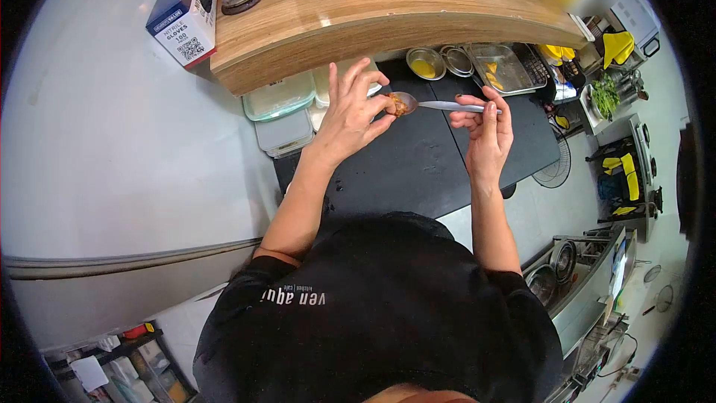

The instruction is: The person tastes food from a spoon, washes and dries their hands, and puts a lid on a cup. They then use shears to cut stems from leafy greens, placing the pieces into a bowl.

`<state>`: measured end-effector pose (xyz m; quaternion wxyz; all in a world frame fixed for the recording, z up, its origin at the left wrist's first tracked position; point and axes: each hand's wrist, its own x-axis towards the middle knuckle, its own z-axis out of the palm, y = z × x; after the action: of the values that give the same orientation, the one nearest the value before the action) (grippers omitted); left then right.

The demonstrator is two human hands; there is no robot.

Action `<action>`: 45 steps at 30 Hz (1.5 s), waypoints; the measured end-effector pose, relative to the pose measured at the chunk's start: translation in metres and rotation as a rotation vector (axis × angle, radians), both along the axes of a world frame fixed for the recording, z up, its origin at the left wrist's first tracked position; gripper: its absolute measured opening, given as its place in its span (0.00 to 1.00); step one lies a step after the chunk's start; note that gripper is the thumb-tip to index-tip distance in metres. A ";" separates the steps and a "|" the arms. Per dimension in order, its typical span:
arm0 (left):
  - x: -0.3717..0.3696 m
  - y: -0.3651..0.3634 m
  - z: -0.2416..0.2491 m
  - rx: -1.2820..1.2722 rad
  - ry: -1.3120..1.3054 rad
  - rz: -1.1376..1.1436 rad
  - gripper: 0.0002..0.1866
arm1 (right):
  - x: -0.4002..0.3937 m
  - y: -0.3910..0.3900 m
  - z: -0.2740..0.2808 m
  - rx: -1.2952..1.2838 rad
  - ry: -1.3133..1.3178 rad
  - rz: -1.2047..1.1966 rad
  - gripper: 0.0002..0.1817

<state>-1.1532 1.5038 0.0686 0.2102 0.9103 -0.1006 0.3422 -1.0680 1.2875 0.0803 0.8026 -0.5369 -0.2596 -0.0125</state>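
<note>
My right hand holds a metal spoon by the end of its handle, fingers and thumb closed on it. The spoon points left, held above the dark counter. At its bowl is a small orange-brown, crumbly-looking piece of food. My left hand has thumb and index fingertip pinched on that food, with the other fingers raised and spread. Whether the left fingertips also touch the spoon bowl cannot be made out.
A wooden shelf overhangs the counter's far side. Lidded containers stand at the left. Behind are a metal bowl with yellow contents and a metal tray with yellow pieces. A glove box sits by the shelf's left end.
</note>
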 end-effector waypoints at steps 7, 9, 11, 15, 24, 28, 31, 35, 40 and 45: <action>0.001 0.003 0.000 -0.116 0.024 -0.066 0.07 | 0.010 -0.005 -0.016 0.024 0.117 -0.008 0.17; 0.003 0.006 -0.001 -0.166 0.009 -0.086 0.07 | 0.011 -0.008 -0.018 0.042 0.115 0.003 0.17; 0.007 0.009 -0.006 -0.203 0.012 -0.110 0.07 | 0.011 -0.011 -0.019 0.056 0.113 0.018 0.17; 0.009 0.007 -0.005 -0.173 0.046 -0.083 0.07 | 0.011 -0.014 -0.021 0.067 0.111 0.029 0.17; 0.014 0.000 -0.006 -0.296 0.047 -0.076 0.07 | 0.012 -0.016 -0.021 0.048 0.137 0.024 0.17; 0.017 -0.001 -0.007 -0.272 0.092 -0.023 0.07 | 0.013 -0.017 -0.022 0.048 0.144 0.030 0.17; 0.019 -0.001 -0.008 -0.259 0.091 -0.014 0.07 | 0.016 -0.018 -0.025 0.046 0.145 0.030 0.17; 0.020 -0.002 -0.007 -0.252 0.095 0.003 0.07 | 0.018 -0.021 -0.025 0.057 0.132 0.026 0.18; 0.020 -0.002 -0.005 -0.210 0.071 0.039 0.07 | 0.020 -0.022 -0.025 0.086 0.123 0.018 0.18; 0.019 0.000 -0.008 -0.259 0.072 0.076 0.08 | 0.021 -0.023 -0.026 0.099 0.127 0.017 0.18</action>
<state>-1.1342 1.5038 0.0604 0.3162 0.8905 -0.0136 0.3270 -1.0473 1.2648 0.0546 0.8432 -0.4940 -0.2115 0.0155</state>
